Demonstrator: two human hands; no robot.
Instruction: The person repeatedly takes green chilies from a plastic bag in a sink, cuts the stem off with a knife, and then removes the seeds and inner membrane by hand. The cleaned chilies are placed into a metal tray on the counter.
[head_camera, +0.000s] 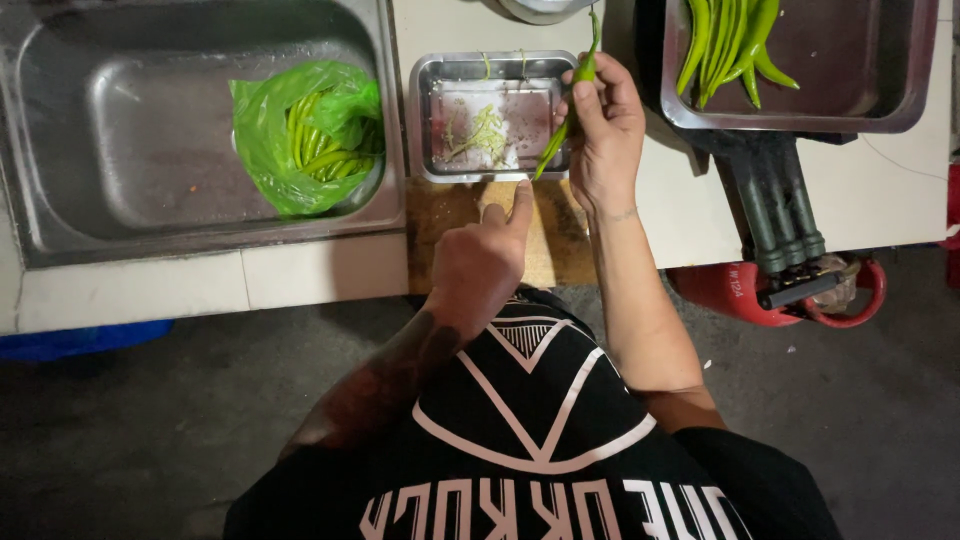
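The chilli (566, 110) was pinched in the right hand (603, 135), its fingers (590, 100) closed around the upper half, so it hung slanted over the right edge of the small tray (430, 120). Green trimmings (484, 135) lay in that tray, just left of the fingers. The left hand (480, 262) rested below on the wooden board (555, 250), index finger stretched toward the tray's near edge, the other fingers curled and holding nothing. Right of the fingers, well apart, a larger tray (880, 90) held more chillies (728, 45) at its left end, the rest of it bare. Far left, a green bag (300, 135) of chillies sat in the sink (120, 120). Pale bench (680, 210) showed between the trays.
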